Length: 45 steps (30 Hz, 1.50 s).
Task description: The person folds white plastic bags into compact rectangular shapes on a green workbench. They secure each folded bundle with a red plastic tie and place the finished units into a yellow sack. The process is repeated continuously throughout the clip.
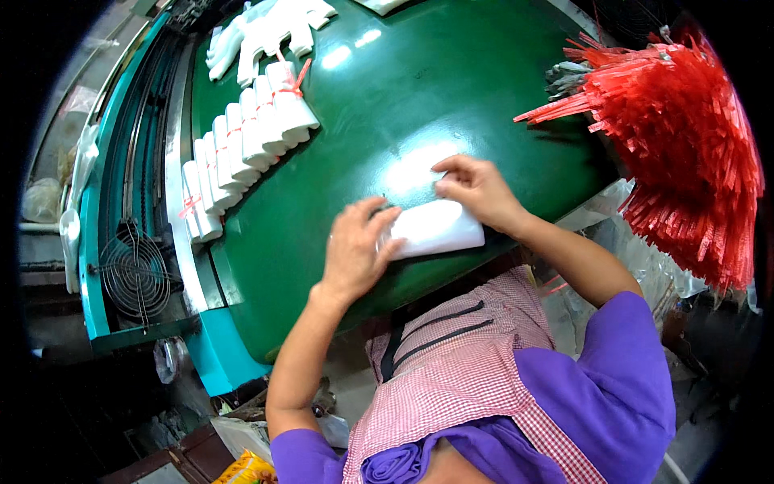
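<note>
A folded bundle of white plastic bags [442, 229] lies near the front edge of the green tabletop [363, 137]. At its left end is my left hand [356, 248], with the thumb on the near side and the fingers curled over the far side. My right hand [482, 192] hovers at the bundle's far right corner. Its fingers are bent, and a gap shows between thumb and forefinger with nothing visible in it. Farther left, several rolled white bundles [242, 141] tied with red strips stand in a slanting row.
Loose white bags [274, 32] lie at the far left of the table. A thick bunch of red plastic strips [669, 137] hangs at the right edge. To the left are a teal machine frame [222, 351] and a round wire fan guard [135, 270].
</note>
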{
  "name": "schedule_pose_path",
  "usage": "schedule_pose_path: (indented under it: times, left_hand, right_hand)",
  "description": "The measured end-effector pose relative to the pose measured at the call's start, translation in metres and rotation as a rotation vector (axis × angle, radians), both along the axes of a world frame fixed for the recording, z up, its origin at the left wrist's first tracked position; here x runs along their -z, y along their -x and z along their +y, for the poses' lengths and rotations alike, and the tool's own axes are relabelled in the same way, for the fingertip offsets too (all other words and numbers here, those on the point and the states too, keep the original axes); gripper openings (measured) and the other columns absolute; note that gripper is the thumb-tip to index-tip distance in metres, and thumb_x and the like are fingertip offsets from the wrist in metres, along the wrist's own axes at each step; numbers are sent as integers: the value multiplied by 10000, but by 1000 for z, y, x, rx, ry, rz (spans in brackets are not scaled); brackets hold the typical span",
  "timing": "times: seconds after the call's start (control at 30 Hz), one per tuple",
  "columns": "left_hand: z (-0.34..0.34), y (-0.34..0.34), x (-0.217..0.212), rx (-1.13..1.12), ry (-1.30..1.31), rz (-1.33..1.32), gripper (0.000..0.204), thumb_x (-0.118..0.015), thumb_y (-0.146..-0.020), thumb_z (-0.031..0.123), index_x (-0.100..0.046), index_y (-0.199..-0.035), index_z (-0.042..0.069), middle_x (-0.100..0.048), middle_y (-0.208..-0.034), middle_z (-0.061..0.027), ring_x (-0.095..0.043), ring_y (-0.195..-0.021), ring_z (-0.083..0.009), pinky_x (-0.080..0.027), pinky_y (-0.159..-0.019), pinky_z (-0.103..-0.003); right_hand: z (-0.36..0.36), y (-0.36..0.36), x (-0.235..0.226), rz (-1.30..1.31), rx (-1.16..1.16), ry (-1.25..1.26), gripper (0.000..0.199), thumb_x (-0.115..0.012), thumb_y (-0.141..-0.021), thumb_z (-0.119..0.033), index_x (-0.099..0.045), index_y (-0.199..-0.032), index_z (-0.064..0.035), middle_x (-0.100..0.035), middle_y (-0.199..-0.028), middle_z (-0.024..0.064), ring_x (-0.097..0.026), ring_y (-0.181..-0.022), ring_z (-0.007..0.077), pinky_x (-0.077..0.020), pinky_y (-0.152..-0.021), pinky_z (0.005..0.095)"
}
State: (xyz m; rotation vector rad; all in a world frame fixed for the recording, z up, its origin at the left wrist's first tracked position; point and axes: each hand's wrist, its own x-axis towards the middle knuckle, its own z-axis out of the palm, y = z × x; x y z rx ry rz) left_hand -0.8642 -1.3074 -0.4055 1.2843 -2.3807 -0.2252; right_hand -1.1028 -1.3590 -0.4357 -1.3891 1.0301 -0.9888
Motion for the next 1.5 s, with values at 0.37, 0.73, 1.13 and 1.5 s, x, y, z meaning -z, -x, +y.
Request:
schedule_pose_path:
  times: [0.37, 0.73, 1.13, 1.5]
  left_hand:
    - [14, 10, 0, 16, -503, 214, 398, -749, -763, 270, -602, -1037, 23, -596, -957, -128, -583, -895, -306, -466, -792, -369]
    - [79, -42, 11, -106, -1233, 1359, 483, -745, -787, 195, -561, -1169, -36, -655, -1043, -78, -621, -925, -144, -488, -855, -284]
    - [32, -63, -18, -231, -659, 742, 285, -639, -806, 27, -618, -1077, -58, -645, -939, -50, -577, -829, -105, -470, -753, -263]
    - [26, -1, 11, -165, -235, 578, 324, -612, -778, -60, -635, -1099, -17, -627, -969, -94, -584, -929, -220, -459, -826, -310]
  right_hand:
    - [-63, 99, 15, -716, 708, -162, 186, -569, -949, -243, -559, -930, -58, -590, -759, 30, -576, -604, 115, -458, -503, 225]
    - [74, -74, 17, 205, -723, 209, 234, -572, -828, -82, -617, -1025, 38, -656, -929, 214, -653, -847, 319, -513, -741, 433]
    - [70, -10, -42, 409, -742, 598, 203, -622, -831, -188, -615, -767, 4, -625, -722, 171, -602, -712, 396, -465, -635, 486]
    - [15, -66, -28, -156, -630, -260, 178, -523, -822, -81, -659, -861, 27, -638, -706, 103, -623, -607, 188, -512, -550, 327]
